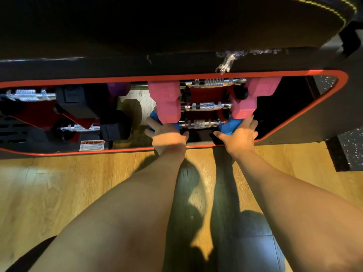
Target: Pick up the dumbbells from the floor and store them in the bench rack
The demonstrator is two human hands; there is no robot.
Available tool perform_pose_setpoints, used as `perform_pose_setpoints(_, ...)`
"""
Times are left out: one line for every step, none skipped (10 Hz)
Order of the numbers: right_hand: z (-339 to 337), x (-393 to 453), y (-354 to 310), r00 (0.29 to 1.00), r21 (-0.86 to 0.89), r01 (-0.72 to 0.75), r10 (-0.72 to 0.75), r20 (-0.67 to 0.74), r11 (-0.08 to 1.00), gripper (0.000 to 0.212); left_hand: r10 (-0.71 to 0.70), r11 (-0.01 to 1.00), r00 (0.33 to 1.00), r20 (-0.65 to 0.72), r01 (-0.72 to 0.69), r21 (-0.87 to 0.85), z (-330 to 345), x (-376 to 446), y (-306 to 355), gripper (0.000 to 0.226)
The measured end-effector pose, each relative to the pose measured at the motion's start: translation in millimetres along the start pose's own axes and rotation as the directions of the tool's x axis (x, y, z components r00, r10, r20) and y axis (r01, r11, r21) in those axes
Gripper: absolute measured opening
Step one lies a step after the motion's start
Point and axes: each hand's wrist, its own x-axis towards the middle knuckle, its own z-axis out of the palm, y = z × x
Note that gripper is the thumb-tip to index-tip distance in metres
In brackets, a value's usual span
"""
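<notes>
Blue dumbbell (231,126) centre frame, left hand (169,136) and right hand (240,134) each clasping one end, steadying it into bench rack (294,122).

1. The blue dumbbell (229,128) is lying sideways on the lowest spot of the bench rack (204,95). It has blue ends and a shiny metal bar.
2. Two pink dumbbells (168,101) are sitting just above it, also sideways, one higher than the other. Their ends are blocky and their bars are shiny.
3. Black dumbbells (78,101) are resting on the left side of the rack.
4. A purple dumbbell (118,88) is peeking out behind them.
</notes>
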Motion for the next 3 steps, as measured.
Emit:
perform_pose_setpoints(1.6, 2.4, 0.2, 0.999, -0.028, -0.003, 0.004, 0.033, 1.0, 0.121, 0.025, 1.0, 0.999, 0.043, -0.026, 0.011, -9.3, -1.6, 3.9, 0.07)
perform_pose_setpoints(-12.3, -6.3, -6.5, 0.99, -0.1, -0.038, 0.051, 0.133, 0.994, 0.123, -0.003, 1.0, 0.98, 0.197, 0.006, -0.014, -7.1, 4.9, -4.2, 0.089)
perform_pose_setpoints(-43.1, -22.1, -24.2, 0.975, -0.056, -0.117, 0.125, 0.181, 0.992, 0.104, -0.005, 0.999, 0.928, 0.371, 0.018, -0.031, -26.2, 5.1, -16.7, 0.111)
